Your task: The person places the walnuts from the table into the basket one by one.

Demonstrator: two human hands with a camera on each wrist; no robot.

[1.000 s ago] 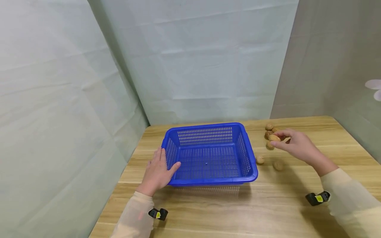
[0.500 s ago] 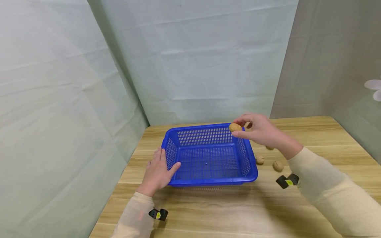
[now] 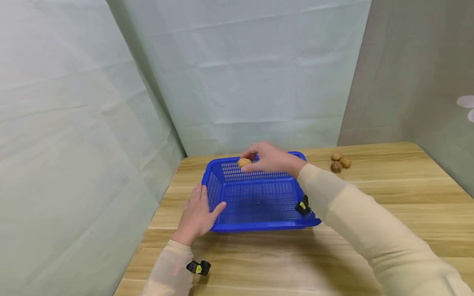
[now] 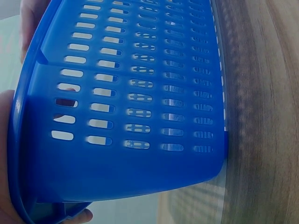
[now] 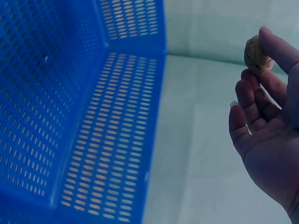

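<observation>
My right hand (image 3: 269,158) pinches a tan walnut (image 3: 244,163) between thumb and fingers, raised over the back part of a blue plastic basket (image 3: 264,226). In the right wrist view the walnut (image 5: 258,55) sits at the fingertips, while the other fingers curl loosely below it. My left hand (image 3: 196,214) rests on the basket's left rim, fingers fairly straight along it and thumb reaching over the inner side. The left wrist view shows the slotted basket wall (image 4: 135,98) close up, with parts of the hand at the rim. The basket's visible floor holds no walnuts.
Several walnuts (image 3: 336,166) lie in a small group on the wooden table (image 3: 400,185), right of the basket near the back edge. Pale cloth (image 3: 266,82) hangs behind and on both sides. My right sleeve (image 3: 366,222) crosses over the basket's right rim.
My right hand has carried the walnut leftward from the group at the right, past the right rim, to above the basket. The left hand stays on the left rim.
</observation>
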